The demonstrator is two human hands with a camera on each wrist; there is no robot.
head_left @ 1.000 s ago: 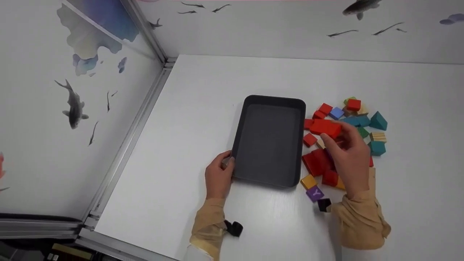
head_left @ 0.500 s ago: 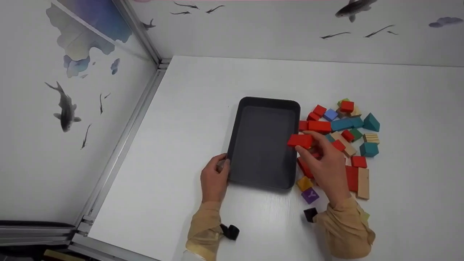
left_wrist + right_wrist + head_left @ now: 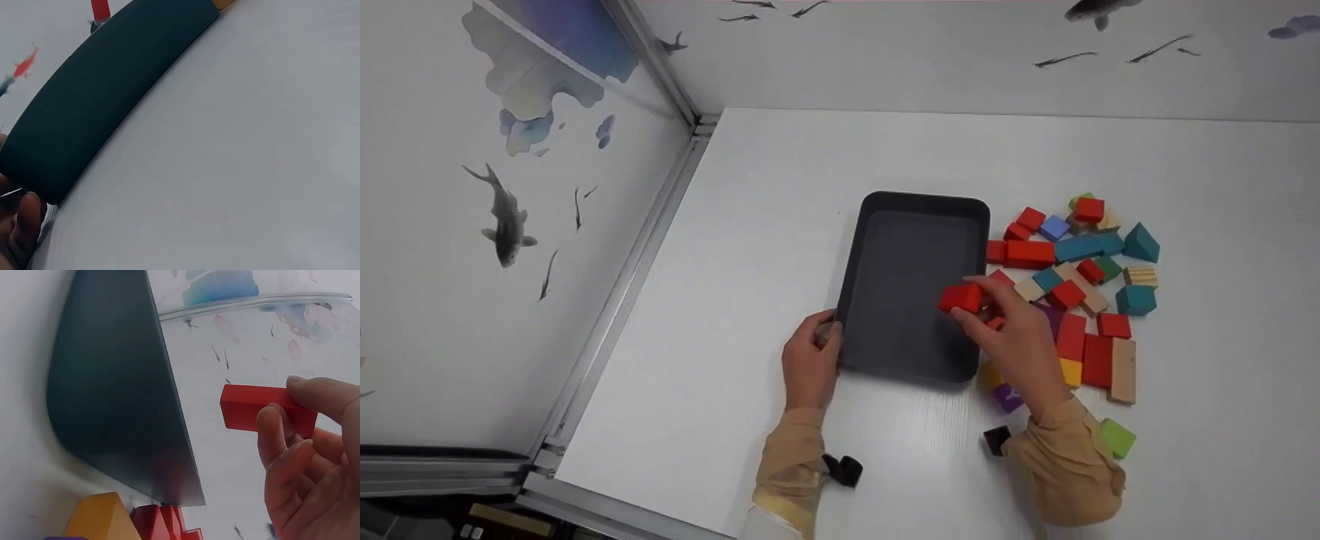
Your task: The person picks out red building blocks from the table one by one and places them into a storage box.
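Since the earlier frame, we note the right hand (image 3: 1020, 349) has carried the red block (image 3: 960, 298) leftward, off the block pile and over the right part of the dark tray (image 3: 885, 300); left hand position unchanged.

Left to right, we record:

Left hand (image 3: 810, 367): at the tray's near-left corner, fingers curled vs. the outer wall, thumb tip at the rim. Left wrist view confirms a fingertip (image 3: 28, 208) touching the tray's outer wall (image 3: 101, 107). Grip: holding the corner, light contact.

Tray: flat on the white table (image 3: 780, 225), interior bare.

Red block: held above the tray floor, just inside the right wall. Right wrist view shows the block (image 3: 253, 410) pinched betw. thumb and fingers, clear of the tray (image 3: 112, 394). Grip: closed on the block, fingers well curled.

Block pile (image 3: 1072, 262): right of tray, mixed colours (red, teal, blue, plain wood, yellow, purple). Green block (image 3: 1117, 437) lies apart, near the right sleeve.
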